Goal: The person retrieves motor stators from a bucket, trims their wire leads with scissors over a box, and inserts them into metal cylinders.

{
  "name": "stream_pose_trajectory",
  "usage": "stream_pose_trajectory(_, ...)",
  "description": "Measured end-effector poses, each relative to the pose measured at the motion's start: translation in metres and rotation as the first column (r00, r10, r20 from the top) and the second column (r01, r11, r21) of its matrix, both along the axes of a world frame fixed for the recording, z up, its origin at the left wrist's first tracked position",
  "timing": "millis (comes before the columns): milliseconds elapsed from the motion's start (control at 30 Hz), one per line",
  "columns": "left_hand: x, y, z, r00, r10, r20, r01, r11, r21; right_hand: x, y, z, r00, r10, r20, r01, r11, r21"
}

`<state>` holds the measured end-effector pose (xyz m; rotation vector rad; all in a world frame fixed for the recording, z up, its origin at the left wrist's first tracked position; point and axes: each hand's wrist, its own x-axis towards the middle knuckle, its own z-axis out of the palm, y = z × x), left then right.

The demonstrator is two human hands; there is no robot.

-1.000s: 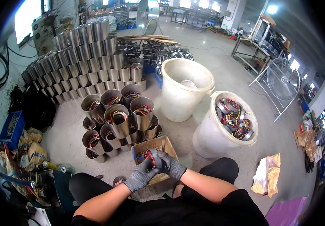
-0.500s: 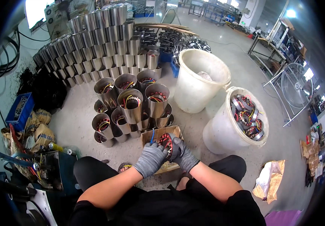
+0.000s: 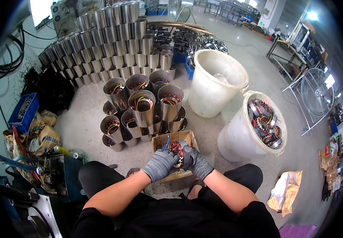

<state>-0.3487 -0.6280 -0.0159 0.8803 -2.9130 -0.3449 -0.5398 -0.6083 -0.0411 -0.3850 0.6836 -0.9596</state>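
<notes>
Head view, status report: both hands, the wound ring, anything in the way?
Left grip and right grip on the wound ring. Red windings facing left. Open cardboard box below; no obstruction visible.

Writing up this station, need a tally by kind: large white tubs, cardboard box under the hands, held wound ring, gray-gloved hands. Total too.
Large white tubs: 2
Cardboard box under the hands: 1
Held wound ring: 1
Gray-gloved hands: 2
Total: 6
</notes>
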Motion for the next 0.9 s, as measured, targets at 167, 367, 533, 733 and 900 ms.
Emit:
stream_pose_trajectory(167, 0.005, -0.005, 0.005, 0.988, 0.135, -0.073, -0.133, 0.991, 0.027, -0.006, -0.002, 0.007, 0.990, -0.143, -0.005, 0.143, 0.990, 0.021)
stream_pose_trajectory(367, 0.004, -0.003, -0.011, 0.799, 0.379, -0.468, -0.108, 0.855, 0.508, -0.010, -0.006, 0.013, 0.999, -0.036, -0.040, 0.031, 0.990, -0.138)
stream_pose_trajectory(533, -0.001, -0.011, 0.001, 0.705, 0.659, -0.264, -0.381, 0.665, 0.642, -0.004, 0.001, 0.027, 0.999, -0.041, -0.031, 0.038, 0.997, -0.069)
stream_pose_trajectory(733, -0.004, -0.008, -0.013, 0.574, 0.682, -0.453, -0.459, 0.726, 0.512, 0.002, 0.003, 0.020, 1.000, 0.019, -0.010, -0.020, 0.998, -0.065)
stream_pose_trajectory(900, 0.001, -0.007, 0.017, 0.670, 0.561, -0.487, -0.464, 0.828, 0.316, -0.002, 0.003, -0.001, 1.000, -0.009, -0.024, 0.008, 1.000, -0.029)
